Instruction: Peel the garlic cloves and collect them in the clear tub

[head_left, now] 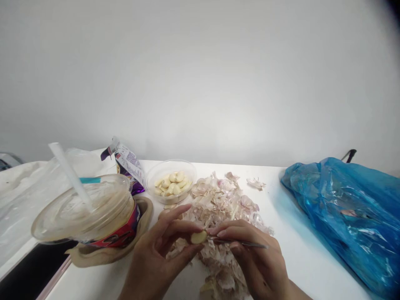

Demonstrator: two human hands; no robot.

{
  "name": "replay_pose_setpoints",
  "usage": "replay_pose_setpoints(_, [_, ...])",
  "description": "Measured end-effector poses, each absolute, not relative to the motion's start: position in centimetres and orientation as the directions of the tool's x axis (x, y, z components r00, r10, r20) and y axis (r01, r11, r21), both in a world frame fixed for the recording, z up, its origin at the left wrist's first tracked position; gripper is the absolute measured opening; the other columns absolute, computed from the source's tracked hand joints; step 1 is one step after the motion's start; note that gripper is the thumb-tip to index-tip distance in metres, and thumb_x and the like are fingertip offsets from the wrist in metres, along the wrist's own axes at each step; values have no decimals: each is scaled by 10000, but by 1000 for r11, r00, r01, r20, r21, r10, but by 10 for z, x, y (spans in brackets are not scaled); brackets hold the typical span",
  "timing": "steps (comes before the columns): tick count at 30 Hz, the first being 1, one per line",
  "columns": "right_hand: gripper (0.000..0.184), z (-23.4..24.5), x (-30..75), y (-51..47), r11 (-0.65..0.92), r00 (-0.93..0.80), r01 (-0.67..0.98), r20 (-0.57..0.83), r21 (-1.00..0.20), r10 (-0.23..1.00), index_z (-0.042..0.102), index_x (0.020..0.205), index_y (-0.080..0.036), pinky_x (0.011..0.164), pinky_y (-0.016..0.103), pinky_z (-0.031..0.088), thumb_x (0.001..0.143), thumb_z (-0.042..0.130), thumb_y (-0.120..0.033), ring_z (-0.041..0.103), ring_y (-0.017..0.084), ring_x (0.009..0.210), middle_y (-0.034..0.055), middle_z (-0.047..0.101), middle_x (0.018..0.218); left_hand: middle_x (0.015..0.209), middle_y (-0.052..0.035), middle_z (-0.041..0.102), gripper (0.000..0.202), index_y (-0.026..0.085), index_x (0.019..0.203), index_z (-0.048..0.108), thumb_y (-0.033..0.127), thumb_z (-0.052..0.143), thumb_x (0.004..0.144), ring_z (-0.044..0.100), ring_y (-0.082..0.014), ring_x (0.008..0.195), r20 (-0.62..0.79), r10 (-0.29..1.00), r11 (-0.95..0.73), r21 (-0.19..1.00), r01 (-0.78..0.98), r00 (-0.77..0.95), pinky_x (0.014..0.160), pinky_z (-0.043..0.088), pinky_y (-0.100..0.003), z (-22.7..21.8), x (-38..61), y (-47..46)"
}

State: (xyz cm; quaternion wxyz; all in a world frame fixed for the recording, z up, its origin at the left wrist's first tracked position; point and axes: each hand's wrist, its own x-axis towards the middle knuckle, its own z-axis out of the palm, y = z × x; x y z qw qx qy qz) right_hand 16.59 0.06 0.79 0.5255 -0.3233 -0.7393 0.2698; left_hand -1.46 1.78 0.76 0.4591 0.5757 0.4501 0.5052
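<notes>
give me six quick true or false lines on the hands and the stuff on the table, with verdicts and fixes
1. The left hand holds a clove. True.
2. The right hand holds nothing. False: it holds a thin tool.
3. Pale cloves lie in the bowl. True.
4. The skins are all inside the bowl. False: they lie heaped on the table.
5. A straw stands in the cup. True.
6. The blue bag lies at the left of the view. False: it lies at the right.
</notes>
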Motion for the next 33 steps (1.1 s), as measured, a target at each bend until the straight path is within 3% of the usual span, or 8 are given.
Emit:
replay_pose_setpoints(8, [228,10,166,1,621,-257,158,575,-768,776,539,1019,-206,734,288,503,844,442,-96,594,156,858,42,619,940,737,64,723,236,266,792,648,149,720,601,671,-101,698,148,988,-151,985,86,36,668,529,-108,9,-15,16])
replay_pose_setpoints(16, [218,11,168,0,652,-302,164,592,-740,748,543,1028,-194,753,290,499,845,458,-112,596,158,872,46,633,935,727,39,712,304,249,908,609,151,695,633,661,-107,694,58,997,-58,998,5,45,658,533,-135,15,-13,15])
replay_pose_setpoints(21, [206,12,166,4,650,-261,173,602,-740,755,548,1000,-184,708,282,517,849,429,-109,612,157,821,58,637,899,757,37,691,342,268,961,581,153,681,655,648,-108,735,73,995,-71,997,-27,66,667,521,-143,13,-11,17])
replay_pose_setpoints(33, [206,9,159,4,468,-134,-3,464,-884,876,581,942,-181,640,263,552,898,384,-221,635,153,725,73,622,874,744,28,692,368,271,959,586,165,691,623,644,-136,756,65,998,-65,997,-30,-7,688,517,-176,11,-7,14])
